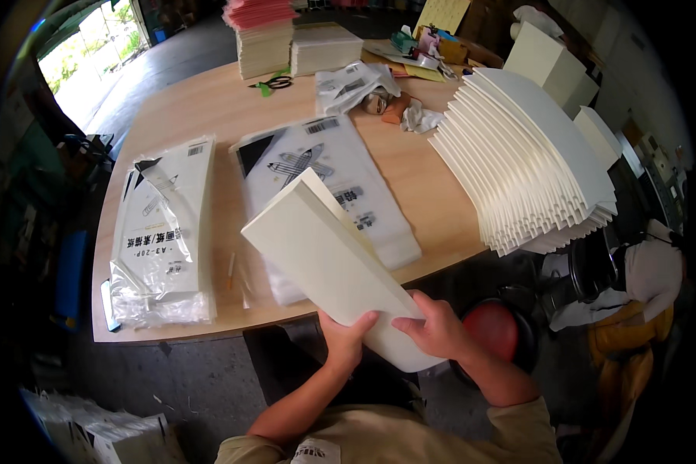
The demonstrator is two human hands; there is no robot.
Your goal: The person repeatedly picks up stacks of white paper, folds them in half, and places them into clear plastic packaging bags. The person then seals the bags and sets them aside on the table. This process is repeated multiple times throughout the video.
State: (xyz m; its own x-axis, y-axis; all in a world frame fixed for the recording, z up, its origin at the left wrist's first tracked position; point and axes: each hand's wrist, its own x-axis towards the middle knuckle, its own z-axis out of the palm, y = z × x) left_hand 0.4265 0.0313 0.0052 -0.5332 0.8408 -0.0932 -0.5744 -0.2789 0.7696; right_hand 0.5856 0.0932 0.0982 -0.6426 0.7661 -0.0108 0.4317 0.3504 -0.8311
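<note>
Between my hands is a folded stack of cream drawing paper (325, 259), tilted, its far end over the table. My left hand (344, 336) grips its near left edge with the thumb on top. On the opposite edge, my right hand (435, 323) holds it, thumb also on top. Beneath the paper's far end lies a pile of clear printed plastic bags (379, 209) with a pencil drawing and black corner. To the left rests a stack of filled paper packs (162, 224) in shiny plastic.
A tall fanned pile of folded white paper (518, 155) stands at the right of the wooden table (185, 104). Farther back are scissors (278, 82), pink and white paper stacks (263, 42), and a crumpled bag (352, 83). A red stool (491, 329) stands below the table edge.
</note>
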